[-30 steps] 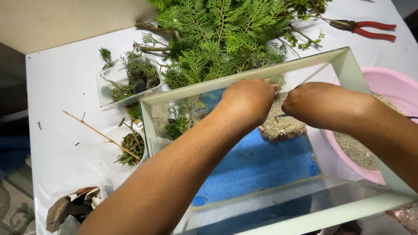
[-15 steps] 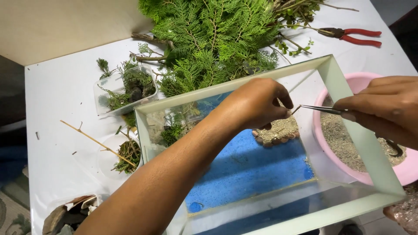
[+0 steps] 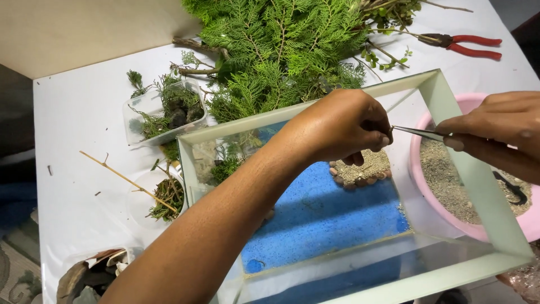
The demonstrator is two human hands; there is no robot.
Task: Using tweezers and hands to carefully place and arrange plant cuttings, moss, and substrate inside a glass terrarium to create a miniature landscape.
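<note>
Left hand (image 3: 337, 126) pinched shut over the tank (image 3: 450, 107), fingertips at the tweezer (image 3: 419, 133) tips; right hand (image 3: 495, 132) grips the tweezers; sand bowl (image 3: 419, 169) right.

Bright, even light fills the frame, soft and seemingly from above. The white table (image 3: 84, 112) at left and upper right is nearly washed out. Shadows are faint: a soft one lies under the left forearm on the blue sand (image 3: 320, 219). The glass tank (image 3: 478, 186) shows pale reflections along its lower wall. Focus is sharp in the centre; the lower corners look slightly soft.
</note>
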